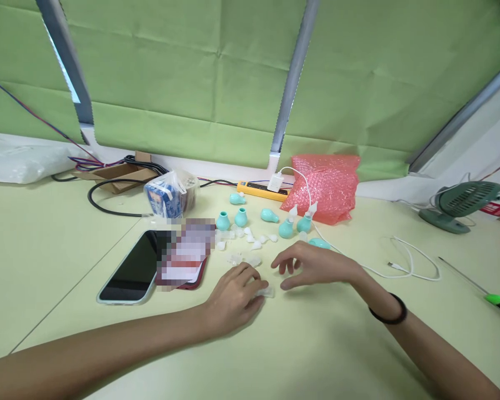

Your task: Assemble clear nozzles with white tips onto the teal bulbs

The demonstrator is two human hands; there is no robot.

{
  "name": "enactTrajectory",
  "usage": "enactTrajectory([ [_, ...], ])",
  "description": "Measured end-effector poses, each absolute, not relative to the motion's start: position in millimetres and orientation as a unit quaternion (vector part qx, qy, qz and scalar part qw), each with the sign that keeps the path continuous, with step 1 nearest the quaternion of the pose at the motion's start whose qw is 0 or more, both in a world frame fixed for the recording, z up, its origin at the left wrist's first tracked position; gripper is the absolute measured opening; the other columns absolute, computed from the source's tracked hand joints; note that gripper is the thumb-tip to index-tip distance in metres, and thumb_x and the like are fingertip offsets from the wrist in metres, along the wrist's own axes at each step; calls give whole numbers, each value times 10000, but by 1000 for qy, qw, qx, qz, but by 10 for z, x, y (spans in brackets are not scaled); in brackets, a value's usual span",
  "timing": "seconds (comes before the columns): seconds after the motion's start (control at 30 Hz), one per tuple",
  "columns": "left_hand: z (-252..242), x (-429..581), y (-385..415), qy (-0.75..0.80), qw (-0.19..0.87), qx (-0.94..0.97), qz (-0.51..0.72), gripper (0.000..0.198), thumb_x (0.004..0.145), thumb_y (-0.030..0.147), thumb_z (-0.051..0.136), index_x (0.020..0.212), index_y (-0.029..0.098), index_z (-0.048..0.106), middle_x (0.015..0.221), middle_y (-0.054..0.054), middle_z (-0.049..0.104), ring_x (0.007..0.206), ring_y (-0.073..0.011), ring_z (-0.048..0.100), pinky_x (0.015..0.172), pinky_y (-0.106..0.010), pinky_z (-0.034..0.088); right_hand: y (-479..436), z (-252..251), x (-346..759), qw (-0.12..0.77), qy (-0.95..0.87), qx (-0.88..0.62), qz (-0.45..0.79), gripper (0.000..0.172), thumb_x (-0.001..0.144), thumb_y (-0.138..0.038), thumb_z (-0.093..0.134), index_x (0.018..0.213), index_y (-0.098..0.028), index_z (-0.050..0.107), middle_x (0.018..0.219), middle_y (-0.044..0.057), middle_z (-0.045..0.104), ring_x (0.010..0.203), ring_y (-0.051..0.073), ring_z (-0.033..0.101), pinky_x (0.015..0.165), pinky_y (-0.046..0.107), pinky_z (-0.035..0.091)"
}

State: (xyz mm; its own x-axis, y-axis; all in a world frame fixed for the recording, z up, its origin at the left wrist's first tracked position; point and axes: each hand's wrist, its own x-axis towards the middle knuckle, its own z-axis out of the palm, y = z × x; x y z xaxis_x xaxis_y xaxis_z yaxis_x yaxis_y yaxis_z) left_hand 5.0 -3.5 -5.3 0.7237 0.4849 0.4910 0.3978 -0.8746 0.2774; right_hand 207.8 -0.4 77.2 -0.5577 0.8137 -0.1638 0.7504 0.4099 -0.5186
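My left hand [236, 297] rests low over the table, thumb and fingers closed on a small clear plastic piece [268, 291]. Just to its right hovers my right hand [310, 264], fingers curved and apart with nothing between them. Beyond the hands lie more clear plastic pieces [235, 259] and several small white tips [256, 244]. Teal squeeze bulbs stand or lie further back; one upright bulb [223, 221] has an open neck, while another bulb [286, 228] carries a translucent tip. A teal bulb [319, 243] lying on its side is partly hidden behind my right hand.
Two phones lie at left, one black-screened [133, 266], the other overlapping it [187, 266]. Behind are a wrapped blue pack [166, 194], a yellow power strip [258, 191] and red bubble wrap [327, 186]. A white cable [410, 261], fan [466, 197] and screwdriver [494, 301] are at right.
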Motion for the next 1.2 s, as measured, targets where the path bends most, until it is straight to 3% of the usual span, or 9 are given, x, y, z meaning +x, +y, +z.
enactTrajectory([
  [0.27, -34, 81, -40, 269, 71, 930, 240, 231, 762, 210, 490, 974, 154, 563, 809, -71, 593, 828, -220, 466, 690, -343, 398, -151, 585, 2602, 373, -764, -523, -55, 299, 741, -306, 538, 1019, -198, 520, 1003, 62, 564, 911, 199, 526, 735, 326, 469],
  [0.33, -16, 90, -44, 274, 75, 929, 237, 230, 762, 220, 491, 969, 154, 563, 817, -70, 593, 826, -221, 464, 691, -347, 393, -149, 465, 2702, 396, -734, -540, -112, 323, 724, -311, 553, 1019, -188, 503, 974, 72, 566, 894, 211, 530, 733, 345, 469],
  [0.4, 9, 98, -51, 282, 79, 926, 240, 207, 757, 241, 497, 933, 158, 568, 807, -60, 594, 817, -221, 463, 690, -357, 385, -170, 354, 2729, 349, -739, -561, -130, 341, 704, -327, 565, 1008, -188, 497, 967, 76, 566, 904, 228, 526, 743, 364, 463],
  [0.53, 37, 113, -61, 300, 93, 909, 273, 175, 715, 278, 536, 823, 143, 565, 751, -48, 587, 758, -212, 460, 655, -352, 386, -235, 172, 2631, 211, -761, -603, -111, 281, 711, -263, 521, 979, -184, 494, 950, 79, 564, 897, 245, 523, 720, 380, 463],
  [0.7, -22, 109, -41, 247, 124, 906, 322, 128, 709, 167, 517, 819, 108, 543, 740, -68, 571, 727, -185, 443, 644, -306, 417, -281, 140, 2578, 177, -774, -602, -84, 254, 655, -79, 427, 889, -167, 468, 892, 79, 535, 844, 225, 524, 669, 348, 469],
  [0.8, -40, 101, -28, 229, 144, 906, 325, 216, 755, 131, 473, 967, 111, 509, 803, -72, 571, 780, -186, 444, 681, -308, 423, -331, 225, 2555, 204, -788, -579, -44, 272, 662, -72, 427, 912, -178, 444, 927, 78, 511, 807, 202, 535, 635, 326, 473],
  [0.93, -15, 94, -34, 223, 150, 894, 359, 381, 804, 127, 441, 1177, 134, 361, 846, -65, 557, 802, -178, 444, 712, -318, 421, -431, 261, 2360, 352, -765, -539, 8, 272, 696, -193, 542, 948, -198, 437, 882, 54, 522, 790, 179, 543, 623, 295, 479],
  [1.03, 8, 89, -50, 189, 162, 880, 405, 369, 807, 95, 441, 1163, 162, 370, 936, -74, 534, 859, -170, 452, 762, -321, 409, -502, 172, 2133, 436, -747, -497, 64, 331, 673, -229, 598, 964, -201, 442, 901, 58, 525, 788, 167, 551, 586, 260, 486],
  [1.2, 25, 85, -77, 161, 220, 850, 450, 341, 783, 82, 487, 1100, 166, 394, 961, -78, 520, 893, -160, 482, 769, -298, 424, -543, 9, 1825, 447, -763, -435, 170, 339, 677, -204, 577, 991, -209, 448, 888, 42, 561, 804, 156, 557, 679, 258, 489],
])
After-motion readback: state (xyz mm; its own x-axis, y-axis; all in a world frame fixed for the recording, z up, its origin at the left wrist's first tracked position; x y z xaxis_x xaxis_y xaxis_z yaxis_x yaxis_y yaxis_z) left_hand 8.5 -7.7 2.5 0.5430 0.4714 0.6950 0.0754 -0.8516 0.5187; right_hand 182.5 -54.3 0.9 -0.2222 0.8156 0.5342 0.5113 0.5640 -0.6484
